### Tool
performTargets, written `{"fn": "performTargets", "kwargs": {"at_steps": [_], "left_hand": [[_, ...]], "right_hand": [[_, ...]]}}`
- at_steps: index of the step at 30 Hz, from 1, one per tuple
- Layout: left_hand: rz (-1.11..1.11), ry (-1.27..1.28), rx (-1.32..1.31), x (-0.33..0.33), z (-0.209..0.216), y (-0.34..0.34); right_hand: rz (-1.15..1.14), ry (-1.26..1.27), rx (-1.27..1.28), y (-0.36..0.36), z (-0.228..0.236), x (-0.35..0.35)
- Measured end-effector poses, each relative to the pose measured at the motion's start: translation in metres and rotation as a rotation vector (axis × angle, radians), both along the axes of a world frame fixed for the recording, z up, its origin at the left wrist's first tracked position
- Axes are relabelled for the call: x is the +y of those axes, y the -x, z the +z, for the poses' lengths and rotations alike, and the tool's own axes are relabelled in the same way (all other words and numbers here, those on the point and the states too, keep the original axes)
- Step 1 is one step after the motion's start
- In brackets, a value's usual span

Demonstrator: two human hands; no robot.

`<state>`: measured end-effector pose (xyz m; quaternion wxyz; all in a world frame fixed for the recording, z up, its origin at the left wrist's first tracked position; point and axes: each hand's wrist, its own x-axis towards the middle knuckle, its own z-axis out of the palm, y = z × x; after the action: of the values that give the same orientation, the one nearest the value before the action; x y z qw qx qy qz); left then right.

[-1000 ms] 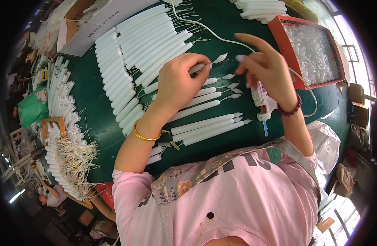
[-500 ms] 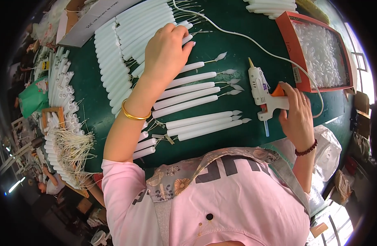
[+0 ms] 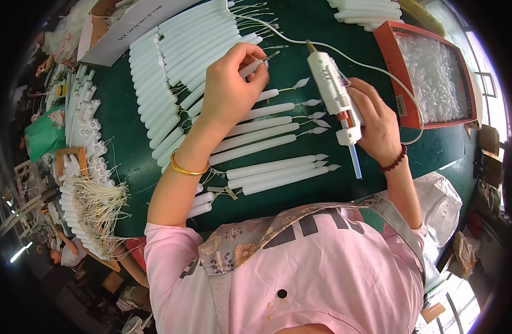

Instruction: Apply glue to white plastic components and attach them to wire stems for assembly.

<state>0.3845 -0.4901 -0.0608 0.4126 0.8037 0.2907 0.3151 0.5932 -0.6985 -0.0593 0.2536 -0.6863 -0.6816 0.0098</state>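
Note:
My left hand (image 3: 228, 89), at the middle of the table, is closed around a slim white candle stick (image 3: 250, 68). A thin wire with a small tip sticks out of its end, pointing up and right; most of the stick is hidden by the hand. My right hand (image 3: 379, 125) grips a white hot glue gun (image 3: 329, 83), nozzle pointing up and left, with a bluish glue stick (image 3: 354, 161) projecting from its rear. Below my left hand lie several white candle sticks (image 3: 261, 126) with clear flame-shaped tips (image 3: 317, 116) on their wires. Another group of tipped candle sticks (image 3: 278, 173) lies nearer me.
Rows of white sticks (image 3: 197, 33) cover the table's far left. A red box (image 3: 387, 61) of clear flame-shaped caps (image 3: 434, 72) stands at the right. The gun's white cord (image 3: 356, 54) curves across the green table (image 3: 300, 203). Wired sticks (image 3: 94, 195) are stacked left.
My right hand has lifted the glue gun off the table and brought it left, closer to my left hand. My left hand has raised a candle stick from the row.

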Motion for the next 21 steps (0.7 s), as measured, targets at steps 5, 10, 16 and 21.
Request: {"fn": "performTargets", "kwargs": {"at_steps": [5, 10, 16, 21], "left_hand": [[-0.039, -0.087, 0.055, 0.000, -0.006, 0.009], [-0.059, 0.006, 0.016, -0.003, -0.002, 0.004], [-0.053, 0.162, 0.049, -0.004, 0.004, 0.005], [-0.054, 0.188, 0.065, -0.005, 0.003, 0.005]], "right_hand": [[0.112, 0.007, -0.041, 0.002, -0.015, 0.008], [0.148, -0.028, -0.029, 0.001, -0.016, 0.007], [0.144, -0.013, -0.020, 0.000, -0.018, 0.008], [0.156, -0.012, -0.008, 0.000, -0.018, 0.007]]}}
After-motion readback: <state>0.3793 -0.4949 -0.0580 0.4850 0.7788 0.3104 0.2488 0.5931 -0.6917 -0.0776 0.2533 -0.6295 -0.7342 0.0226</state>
